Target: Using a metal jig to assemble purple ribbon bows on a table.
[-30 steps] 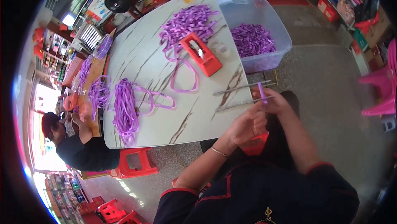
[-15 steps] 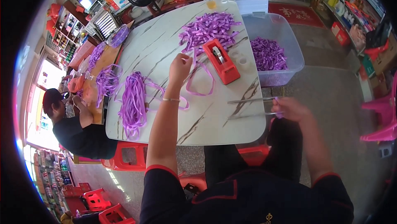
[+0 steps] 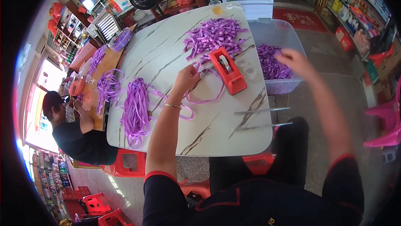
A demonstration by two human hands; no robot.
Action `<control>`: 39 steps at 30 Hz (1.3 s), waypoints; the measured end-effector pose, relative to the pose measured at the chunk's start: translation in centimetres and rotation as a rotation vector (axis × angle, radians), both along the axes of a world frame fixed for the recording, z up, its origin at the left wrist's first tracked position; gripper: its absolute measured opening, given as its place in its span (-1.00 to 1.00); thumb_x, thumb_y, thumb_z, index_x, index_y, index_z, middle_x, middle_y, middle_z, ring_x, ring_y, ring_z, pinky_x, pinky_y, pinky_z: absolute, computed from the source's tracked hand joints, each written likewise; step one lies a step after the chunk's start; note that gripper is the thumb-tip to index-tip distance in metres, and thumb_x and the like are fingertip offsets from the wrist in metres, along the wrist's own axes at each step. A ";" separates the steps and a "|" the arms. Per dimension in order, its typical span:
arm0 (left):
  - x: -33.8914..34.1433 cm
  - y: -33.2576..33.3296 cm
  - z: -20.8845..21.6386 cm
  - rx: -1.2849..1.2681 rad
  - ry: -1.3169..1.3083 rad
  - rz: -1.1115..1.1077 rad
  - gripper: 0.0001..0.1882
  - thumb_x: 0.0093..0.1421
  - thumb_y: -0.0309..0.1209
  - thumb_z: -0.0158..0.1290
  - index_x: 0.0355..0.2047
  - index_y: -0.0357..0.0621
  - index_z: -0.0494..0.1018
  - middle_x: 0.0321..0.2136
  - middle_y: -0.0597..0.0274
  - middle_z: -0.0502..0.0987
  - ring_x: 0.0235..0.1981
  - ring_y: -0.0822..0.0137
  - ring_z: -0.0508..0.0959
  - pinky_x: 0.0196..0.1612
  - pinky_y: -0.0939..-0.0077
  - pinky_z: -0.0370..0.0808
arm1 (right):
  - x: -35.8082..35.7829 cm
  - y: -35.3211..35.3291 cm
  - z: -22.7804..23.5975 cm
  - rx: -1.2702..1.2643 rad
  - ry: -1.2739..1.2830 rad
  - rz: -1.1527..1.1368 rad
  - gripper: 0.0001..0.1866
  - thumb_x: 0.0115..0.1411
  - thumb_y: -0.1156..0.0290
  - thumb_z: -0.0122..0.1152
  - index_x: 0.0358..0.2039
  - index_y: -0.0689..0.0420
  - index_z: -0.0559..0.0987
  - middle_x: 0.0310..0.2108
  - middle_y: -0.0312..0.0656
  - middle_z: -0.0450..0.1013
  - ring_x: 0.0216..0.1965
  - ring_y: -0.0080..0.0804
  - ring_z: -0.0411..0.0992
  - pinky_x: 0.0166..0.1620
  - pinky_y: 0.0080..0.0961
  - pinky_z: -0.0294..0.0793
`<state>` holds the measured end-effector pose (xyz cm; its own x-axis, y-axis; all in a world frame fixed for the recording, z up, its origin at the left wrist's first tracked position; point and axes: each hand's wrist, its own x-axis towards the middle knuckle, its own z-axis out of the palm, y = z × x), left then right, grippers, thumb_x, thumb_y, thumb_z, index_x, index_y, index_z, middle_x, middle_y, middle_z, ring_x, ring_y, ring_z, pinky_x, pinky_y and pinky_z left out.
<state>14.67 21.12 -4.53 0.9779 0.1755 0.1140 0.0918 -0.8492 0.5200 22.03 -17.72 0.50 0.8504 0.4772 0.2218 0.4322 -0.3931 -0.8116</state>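
My left hand (image 3: 186, 79) is over the table, closed in a pinch on a purple ribbon (image 3: 214, 96) that loops across the tabletop. Reaching out to the right, my right hand (image 3: 297, 62) is above a clear plastic bin (image 3: 288, 85) holding a heap of small purple ribbon pieces (image 3: 268, 64). Its fingers are drawn together; whatever they pinch blends with the purple heap. Beside my left hand stands a red tape dispenser (image 3: 234, 83). Two thin metal rods (image 3: 280, 124) jut from the table's right edge, bare at their ends.
A pile of folded purple ribbon pieces (image 3: 213, 36) lies beyond the dispenser. A long ribbon bundle (image 3: 136, 109) rests at the left. Clear tape rolls (image 3: 249, 71) and a cup (image 3: 216, 8) are on the table (image 3: 163, 38). Another person (image 3: 79, 136) sits at a wooden table.
My right hand has left the rod ends, where purple ribbon was, and moved up and away to above the bin. My left hand keeps its pinch, a little lower in the picture.
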 end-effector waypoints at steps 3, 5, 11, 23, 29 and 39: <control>-1.0 -1.0 1.3 -0.349 0.045 -0.035 -0.84 0.03 -0.39 0.02 -0.46 -0.25 0.36 -0.48 0.14 0.51 -0.52 0.33 0.51 -0.42 0.47 0.41 | 5.0 6.1 2.5 0.122 -0.061 -0.080 -0.62 0.13 0.27 0.13 -0.09 0.22 0.44 -0.39 -0.32 0.44 -0.35 -0.61 0.35 -0.25 -0.65 0.33; -2.4 -1.9 3.5 -0.669 0.069 -0.047 -0.88 0.13 -0.42 -0.03 -0.43 -0.22 0.32 -0.45 0.14 0.51 -0.53 0.52 0.48 -0.54 0.70 0.33 | 5.2 9.0 4.6 0.030 -0.074 -0.131 -0.52 0.12 0.28 0.13 0.03 0.20 0.35 -0.28 -0.25 0.47 -0.25 -0.52 0.39 -0.14 -0.59 0.33; -8.2 -6.1 12.5 -1.102 0.131 -0.410 -0.93 0.16 -0.47 -0.13 -0.40 -0.21 0.28 -0.43 0.08 0.50 -0.69 0.62 0.34 -0.68 0.84 0.13 | -3.5 13.8 4.7 0.491 0.224 0.616 -0.46 0.11 0.34 0.11 0.10 0.16 0.24 0.04 -0.17 0.26 0.00 -0.51 0.25 -0.02 -0.50 0.27; -15.4 -8.7 15.9 -1.330 0.157 -0.661 -0.91 0.17 -0.44 -0.15 -0.42 -0.19 0.22 -0.67 0.01 0.45 -0.92 0.63 0.08 -0.84 0.78 -0.07 | -15.9 2.7 3.3 0.560 0.731 0.518 -0.80 0.21 0.31 -0.04 -0.43 0.17 0.41 -0.68 -0.42 0.15 -0.64 -0.69 0.17 -0.42 -0.65 0.30; -17.1 -9.1 11.6 -1.397 0.174 -0.632 -0.86 0.18 -0.39 -0.10 -0.43 -0.20 0.24 -0.75 0.09 0.40 -0.91 0.64 0.04 -0.84 0.78 -0.08 | -18.6 -4.1 3.9 0.546 0.788 0.357 -0.84 0.18 0.37 -0.05 -0.42 0.20 0.40 -0.64 -0.40 0.21 -0.59 -0.66 0.22 -0.44 -0.67 0.26; -19.8 -11.2 6.5 -1.091 0.447 -0.590 -0.91 0.14 -0.48 -0.02 -0.46 -0.24 0.35 -0.67 0.21 0.45 -0.75 0.61 0.33 -0.72 0.81 0.18 | -21.0 -9.5 4.7 0.298 0.594 0.209 -0.86 0.11 0.48 -0.03 -0.35 0.23 0.46 -0.49 -0.34 0.35 -0.45 -0.67 0.31 -0.39 -0.72 0.27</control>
<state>-5.10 9.89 2.00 0.8546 -0.4926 -0.1643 0.1962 0.0133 0.9805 1.06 -27.23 5.19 0.7653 0.6349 -0.1059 -0.0761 -0.0741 -0.9943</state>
